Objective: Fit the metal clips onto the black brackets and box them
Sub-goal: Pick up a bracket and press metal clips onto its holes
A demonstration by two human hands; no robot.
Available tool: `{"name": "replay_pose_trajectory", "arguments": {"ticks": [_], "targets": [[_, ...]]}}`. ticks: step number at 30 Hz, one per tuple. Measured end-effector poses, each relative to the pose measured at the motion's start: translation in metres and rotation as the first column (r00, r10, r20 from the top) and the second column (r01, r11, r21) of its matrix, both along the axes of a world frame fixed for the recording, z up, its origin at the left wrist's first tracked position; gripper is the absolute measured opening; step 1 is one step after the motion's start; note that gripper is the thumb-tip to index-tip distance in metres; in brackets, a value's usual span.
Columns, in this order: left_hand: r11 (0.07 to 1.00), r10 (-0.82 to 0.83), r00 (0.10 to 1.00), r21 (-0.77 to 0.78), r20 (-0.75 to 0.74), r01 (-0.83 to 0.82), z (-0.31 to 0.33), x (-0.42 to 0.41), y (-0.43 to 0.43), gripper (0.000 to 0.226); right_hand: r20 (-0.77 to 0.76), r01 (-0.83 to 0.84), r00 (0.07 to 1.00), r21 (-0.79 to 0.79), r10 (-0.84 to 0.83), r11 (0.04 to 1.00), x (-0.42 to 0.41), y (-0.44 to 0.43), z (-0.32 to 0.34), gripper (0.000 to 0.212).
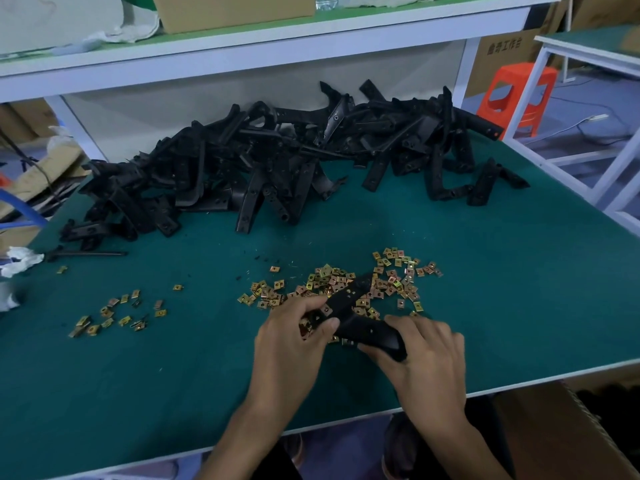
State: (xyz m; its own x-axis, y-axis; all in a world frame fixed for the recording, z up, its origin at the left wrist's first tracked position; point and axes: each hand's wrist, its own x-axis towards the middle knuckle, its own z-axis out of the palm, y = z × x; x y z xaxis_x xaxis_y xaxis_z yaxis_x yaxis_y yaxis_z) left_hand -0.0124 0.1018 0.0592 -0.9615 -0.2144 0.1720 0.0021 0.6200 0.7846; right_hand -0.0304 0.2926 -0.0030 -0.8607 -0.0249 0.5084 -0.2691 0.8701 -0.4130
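Mid clip-fitting: our left hand (294, 341) and right hand (427, 358) both curl fingers (403, 322) round one bracket (363, 323) above the clips (346, 280); next we likely seat a clip, then box it.

The curved black plastic bracket (367, 329) I hold looks matt; the small square gold-toned metal clips (332, 280) glint (faintly) on the dull green table mat (502, 289).

The left hand (294, 337), back up, curled round one end of a bracket (363, 325); the right hand (427, 358), back up too, gripped the other end.
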Motion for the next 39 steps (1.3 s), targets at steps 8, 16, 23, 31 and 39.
{"name": "replay_pose_trajectory", "arguments": {"ticks": [8,16,23,31,39], "targets": [[0.937,0.001,0.999,-0.350,0.033,0.010,0.009,-0.072,-0.064,0.022,0.005,0.004,1.000,-0.024,-0.004,1.000,-0.003,-0.001,-0.003,0.050],[0.854,-0.016,0.976,-0.505,0.215,0.125,-0.010,-0.112,-0.094,0.009,-0.009,0.008,1.000,-0.042,-0.009,0.999,-0.003,-0.001,-0.006,0.051],[0.996,-0.077,0.984,-0.029,0.161,0.083,0.009,-0.098,-0.083,0.013,-0.028,0.002,1.000,-0.038,-0.003,0.999,-0.004,-0.001,-0.008,0.049],[0.845,-0.179,0.979,0.525,0.102,0.100,0.040,-0.074,-0.053,0.012,-0.040,-0.012,0.999,-0.033,0.011,0.999,-0.004,-0.001,-0.007,0.048],[0.874,-0.295,0.948,0.433,0.118,0.218,0.040,-0.069,-0.035,0.021,-0.027,-0.010,1.000,-0.009,0.010,1.000,-0.003,-0.001,-0.005,0.046]]}}
